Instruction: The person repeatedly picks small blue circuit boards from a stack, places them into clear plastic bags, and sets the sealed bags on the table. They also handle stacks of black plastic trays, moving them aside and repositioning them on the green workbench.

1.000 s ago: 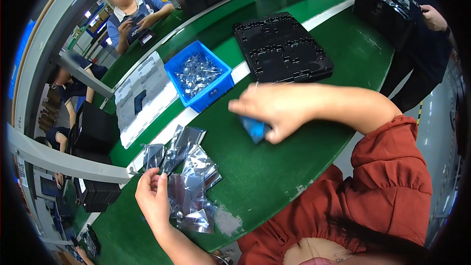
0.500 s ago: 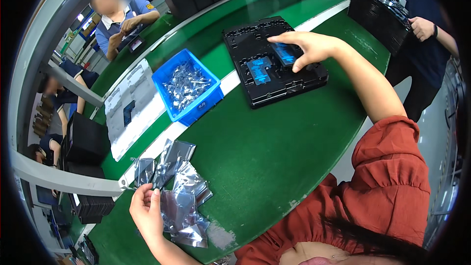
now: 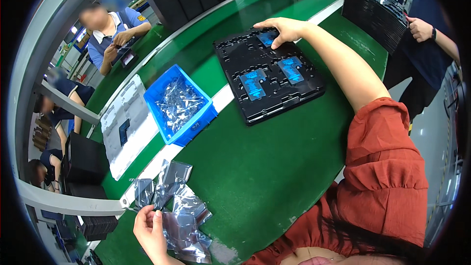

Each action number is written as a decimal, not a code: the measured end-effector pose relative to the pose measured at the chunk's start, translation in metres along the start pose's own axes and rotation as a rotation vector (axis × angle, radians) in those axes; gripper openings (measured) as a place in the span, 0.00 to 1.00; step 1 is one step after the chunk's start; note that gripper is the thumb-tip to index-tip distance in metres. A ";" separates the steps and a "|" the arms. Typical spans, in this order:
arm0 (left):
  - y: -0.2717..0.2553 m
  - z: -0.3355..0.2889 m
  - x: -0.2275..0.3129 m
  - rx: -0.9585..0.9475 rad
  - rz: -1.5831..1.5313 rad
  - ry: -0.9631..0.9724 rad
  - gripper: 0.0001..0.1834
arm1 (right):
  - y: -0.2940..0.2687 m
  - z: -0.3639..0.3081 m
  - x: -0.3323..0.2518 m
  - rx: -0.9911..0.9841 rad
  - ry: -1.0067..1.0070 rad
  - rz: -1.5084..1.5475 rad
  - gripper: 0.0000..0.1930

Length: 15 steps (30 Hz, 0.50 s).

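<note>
My right hand [image 3: 284,31] is over the far part of a black moulded tray [image 3: 274,105]. Its thumb and fingers grip the edges of a flat blue part [image 3: 267,38]. Nearer to me, two similar parts, a blue part [image 3: 252,85] and another blue part [image 3: 291,70], lie in the tray's pockets. At the lower left, my left hand [image 3: 150,233] has its thumb and fingertips closed at the edge of a silver antistatic bag [image 3: 179,228]. Several more shiny bags [image 3: 174,174] lie in a loose pile beside it.
A blue bin [image 3: 196,130] full of crumpled shiny pieces stands left of the tray. Beyond it lies a white foam tray [image 3: 135,142] with one dark part. Grey frame bars [image 3: 68,203] cross the left side. Co-workers sit across the table; another person holds stacked black trays [image 3: 370,17].
My right hand has moved toward the far side of the tray with the blue part, uncovering another one nearer to me. My left hand stays at the bags. The whole view has shifted slightly.
</note>
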State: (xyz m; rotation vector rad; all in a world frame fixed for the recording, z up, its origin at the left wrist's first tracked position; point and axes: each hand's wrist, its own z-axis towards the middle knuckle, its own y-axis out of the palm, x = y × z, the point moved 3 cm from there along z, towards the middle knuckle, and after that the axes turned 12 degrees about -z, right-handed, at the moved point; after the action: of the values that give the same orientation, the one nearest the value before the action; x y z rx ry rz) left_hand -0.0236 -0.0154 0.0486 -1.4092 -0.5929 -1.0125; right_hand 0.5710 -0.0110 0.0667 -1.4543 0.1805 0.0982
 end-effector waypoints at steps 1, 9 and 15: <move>0.000 -0.002 0.001 -0.001 -0.001 -0.022 0.09 | 0.002 0.008 -0.002 0.001 0.023 -0.004 0.44; 0.006 -0.003 0.011 0.021 0.111 0.078 0.12 | 0.004 0.070 -0.188 0.302 -0.513 -0.081 0.20; 0.009 -0.012 0.030 -0.054 0.208 0.064 0.15 | 0.059 0.139 -0.365 -0.034 -0.641 -0.267 0.22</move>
State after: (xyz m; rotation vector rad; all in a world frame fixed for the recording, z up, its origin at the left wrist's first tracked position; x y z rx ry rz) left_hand -0.0043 -0.0347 0.0681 -1.4480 -0.3654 -0.9087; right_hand 0.2109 0.1490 0.0895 -1.3997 -0.5378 0.3429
